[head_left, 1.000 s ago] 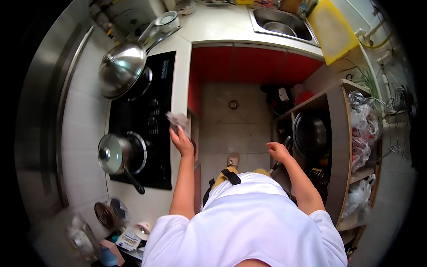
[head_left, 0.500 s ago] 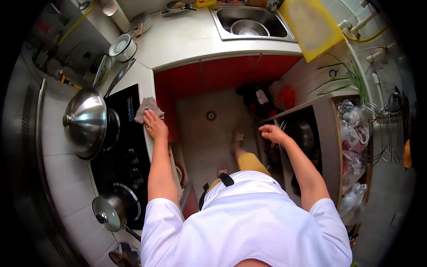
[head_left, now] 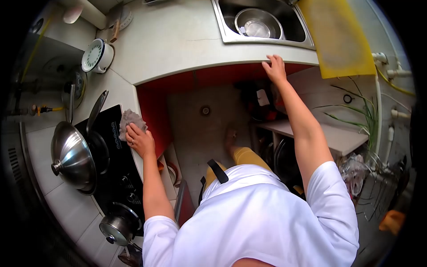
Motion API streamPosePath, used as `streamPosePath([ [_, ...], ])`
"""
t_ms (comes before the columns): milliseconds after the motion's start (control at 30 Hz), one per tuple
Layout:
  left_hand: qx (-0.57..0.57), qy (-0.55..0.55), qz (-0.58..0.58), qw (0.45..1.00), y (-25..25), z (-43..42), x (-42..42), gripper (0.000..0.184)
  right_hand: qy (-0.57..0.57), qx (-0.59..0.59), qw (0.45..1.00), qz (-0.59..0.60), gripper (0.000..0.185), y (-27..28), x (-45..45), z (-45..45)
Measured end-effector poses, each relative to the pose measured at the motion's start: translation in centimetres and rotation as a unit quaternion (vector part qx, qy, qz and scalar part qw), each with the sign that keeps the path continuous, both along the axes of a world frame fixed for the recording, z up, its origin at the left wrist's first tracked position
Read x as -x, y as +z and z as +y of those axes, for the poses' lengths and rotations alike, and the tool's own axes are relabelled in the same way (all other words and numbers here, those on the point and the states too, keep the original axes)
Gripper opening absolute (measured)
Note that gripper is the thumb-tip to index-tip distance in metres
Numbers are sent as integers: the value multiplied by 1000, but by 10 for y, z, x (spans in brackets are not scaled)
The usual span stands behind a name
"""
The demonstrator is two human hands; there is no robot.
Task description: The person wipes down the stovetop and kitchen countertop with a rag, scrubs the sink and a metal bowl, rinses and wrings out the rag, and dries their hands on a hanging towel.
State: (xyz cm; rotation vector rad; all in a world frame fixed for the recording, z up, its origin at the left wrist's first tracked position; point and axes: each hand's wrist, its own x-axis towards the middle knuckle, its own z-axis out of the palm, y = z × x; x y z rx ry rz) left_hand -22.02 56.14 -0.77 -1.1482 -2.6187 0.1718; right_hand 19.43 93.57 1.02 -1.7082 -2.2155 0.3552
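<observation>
Holding gry cloth [head_left: 132,118], L hand [head_left: 141,141] | by hob [head_left: 111,187] | R hand [head_left: 276,70] nr sink [head_left: 291,31]

Left hand [head_left: 140,141] and right hand [head_left: 275,71]: two hands are showing
Sleeves [head_left: 331,191]: two are showing, both white
Cloth [head_left: 132,122]: one is showing
Wok [head_left: 75,155] and saucepan [head_left: 116,227]: two lidded pans are standing
Stove [head_left: 111,187]: one is carrying both pans
White pot [head_left: 97,55]: one is standing on the counter [head_left: 178,42]
Sink [head_left: 268,43]: one is showing
Metal basin [head_left: 259,24]: one is sitting inside the sink
Yellow sheet [head_left: 336,40]: one is hanging
Floor drain [head_left: 205,111]: one is showing
Green plant [head_left: 370,116]: one clump is showing
Plastic bags [head_left: 353,173]: these are bunching too closely for counting
</observation>
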Motion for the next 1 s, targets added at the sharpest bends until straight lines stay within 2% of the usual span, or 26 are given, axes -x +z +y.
streamPosePath([
  [33, 1, -1, 1, 1000, -1, -1, 0, 80, 1, 8, 1000, 1, 47, -7, 10, 17],
  [100, 11, -1, 7, 1000, -1, 0, 1, 81, -15, -16, 1000, -17, 67, -18, 30, 41],
  [133, 16, 2, 8, 1000, 0, 1, 1, 82, -13, -10, 1000, -17, 67, -15, 43, 39],
  [200, 28, 7, 3, 1000, 1, 1, -2, 82, -53, 68, 986, -146, 87, 1, 66, 27],
  [300, 26, 5, 14, 1000, -1, 4, -2, 82, -13, 85, 987, -135, 95, 1, 59, 34],
  [500, 32, 3, 19, 999, 0, 2, -1, 81, -26, 100, 981, -164, 93, 16, 63, 34],
  [1000, 38, 7, 9, 999, 3, 3, -2, 82, -14, 113, 982, -152, 93, 25, 66, 35],
])
